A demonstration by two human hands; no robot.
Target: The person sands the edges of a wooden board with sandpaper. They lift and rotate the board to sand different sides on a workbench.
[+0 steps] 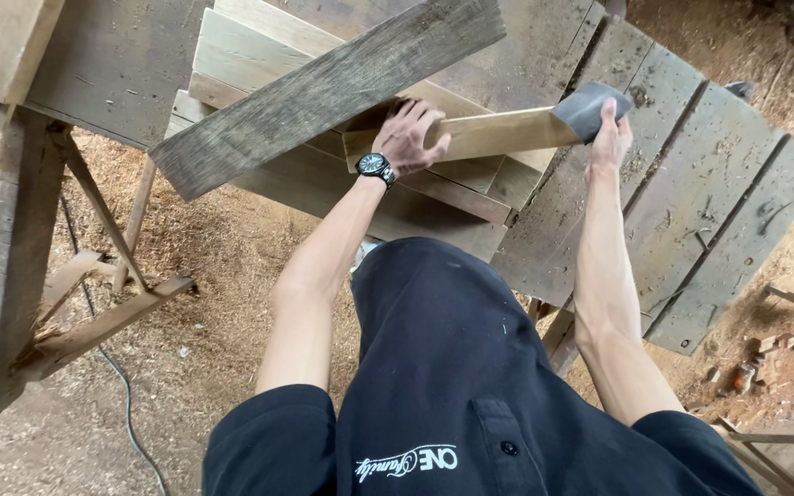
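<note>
Head view: left hand [408,136] grip clamps pale board [498,134]; right hand [610,138] seemingly presses sanding block [588,107].

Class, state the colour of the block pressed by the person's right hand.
Dark grey, seen in the head view: the block under the right hand.

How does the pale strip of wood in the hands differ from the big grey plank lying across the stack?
The pale strip is narrow, light tan and smooth; the grey plank is much wider, weathered and rough-grained. The left hand and right hand grip the strip, while the plank rests untouched on the board stack. Both are wooden boards lying slanted.
</note>
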